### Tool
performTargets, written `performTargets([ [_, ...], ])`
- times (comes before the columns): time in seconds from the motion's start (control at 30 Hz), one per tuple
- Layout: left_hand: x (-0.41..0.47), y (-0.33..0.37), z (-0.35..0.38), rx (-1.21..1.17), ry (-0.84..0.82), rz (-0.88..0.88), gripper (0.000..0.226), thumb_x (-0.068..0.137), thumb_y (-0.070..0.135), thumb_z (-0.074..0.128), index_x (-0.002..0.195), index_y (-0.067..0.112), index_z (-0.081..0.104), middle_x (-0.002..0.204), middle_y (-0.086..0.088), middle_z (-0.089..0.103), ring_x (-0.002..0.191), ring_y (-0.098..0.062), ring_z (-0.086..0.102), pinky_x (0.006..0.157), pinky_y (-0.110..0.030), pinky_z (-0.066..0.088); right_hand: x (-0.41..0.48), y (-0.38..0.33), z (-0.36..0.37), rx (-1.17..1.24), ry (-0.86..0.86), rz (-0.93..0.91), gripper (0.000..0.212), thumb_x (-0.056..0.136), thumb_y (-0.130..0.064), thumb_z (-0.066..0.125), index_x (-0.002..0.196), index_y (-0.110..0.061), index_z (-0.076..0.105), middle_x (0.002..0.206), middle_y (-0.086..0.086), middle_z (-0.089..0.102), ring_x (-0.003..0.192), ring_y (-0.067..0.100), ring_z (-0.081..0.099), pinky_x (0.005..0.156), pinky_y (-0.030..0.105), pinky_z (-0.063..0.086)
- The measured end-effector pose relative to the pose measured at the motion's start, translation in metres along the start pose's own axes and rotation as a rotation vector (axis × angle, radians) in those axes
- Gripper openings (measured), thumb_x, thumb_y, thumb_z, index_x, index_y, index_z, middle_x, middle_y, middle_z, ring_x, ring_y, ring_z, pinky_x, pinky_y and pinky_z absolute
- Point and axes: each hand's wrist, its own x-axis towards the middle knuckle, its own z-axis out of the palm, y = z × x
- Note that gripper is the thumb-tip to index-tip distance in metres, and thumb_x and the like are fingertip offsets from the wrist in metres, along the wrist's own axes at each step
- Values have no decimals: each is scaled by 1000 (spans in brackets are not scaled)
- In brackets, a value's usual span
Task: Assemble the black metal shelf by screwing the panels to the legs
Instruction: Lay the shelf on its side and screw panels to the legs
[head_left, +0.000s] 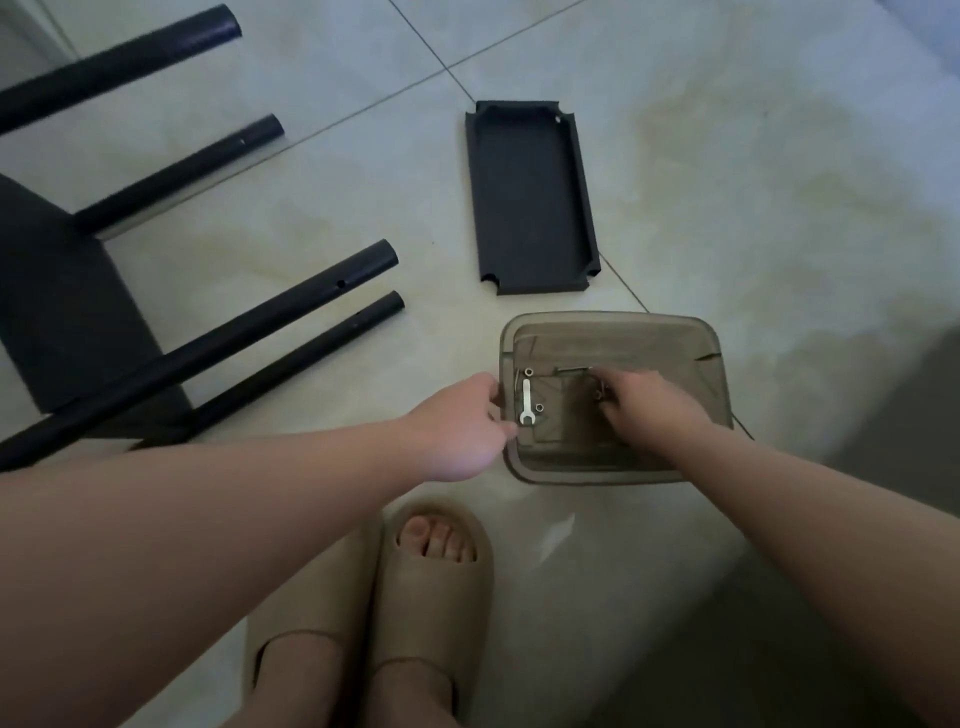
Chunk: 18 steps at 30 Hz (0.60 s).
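Work area: tiled floor, seen from above by a standing person in tan slippers.

A translucent brown plastic tray lies on the floor just ahead of the slippers. Along its left wall it holds a small flat wrench with two nuts beside it. More small hardware lies near the middle, partly hidden.

Left hand – fingers and thumb pinch the tray's left rim. Right hand – reaches into the middle of the tray with the fingers curled down over the hardware. Whether they grip a piece cannot be told.

Shelf parts:
- One loose black panel lies flat on the floor just beyond the tray's far edge, rim upward, with notched corners.
- A second panel stands at the left, partly out of view.
- Four black tubular legs extend from the second panel toward the loose panel, their free ends well apart from it. The joints are not visible
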Motion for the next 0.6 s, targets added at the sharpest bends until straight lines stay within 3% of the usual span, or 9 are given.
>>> performTargets([
  [0.03,2,-3,-1,-24,-8,3,7,100,28,56,105,23,56,95,3,69,89,-19,70,65,-27,47,6,-1,2,-2,7,14,46,100,-23,50,146,-28,45,132,12,61,113,36,60,82,41,52],
  [0.1,1,-6,-2,-59,-25,21,9,101,27,56,94,21,58,89,1,72,86,-22,72,64,-26,51,15,-5,6,22,39,46,33,100,-20,50,134,-23,49,118,14,63,99,38,62,72,39,49],
  [0.23,-2,-8,0,-77,-38,37,15,102,25,53,97,14,61,86,1,72,89,-24,72,73,-27,53,19,-11,12,47,142,95,16,100,-15,49,117,-15,51,102,12,60,79,33,54,62,37,44],
  [0.37,0,-9,0,-74,-41,38,16,102,27,54,98,13,61,88,1,73,89,-24,71,80,-32,54,20,-11,16,21,196,94,18,98,-3,46,113,-10,54,108,15,59,89,39,60,64,39,43],
  [0.6,1,-11,2,-98,-36,27,14,101,27,54,94,16,60,88,1,73,87,-20,72,74,-28,51,22,-18,18,15,187,99,24,94,5,45,113,-6,52,109,20,57,94,42,60,69,44,48],
])
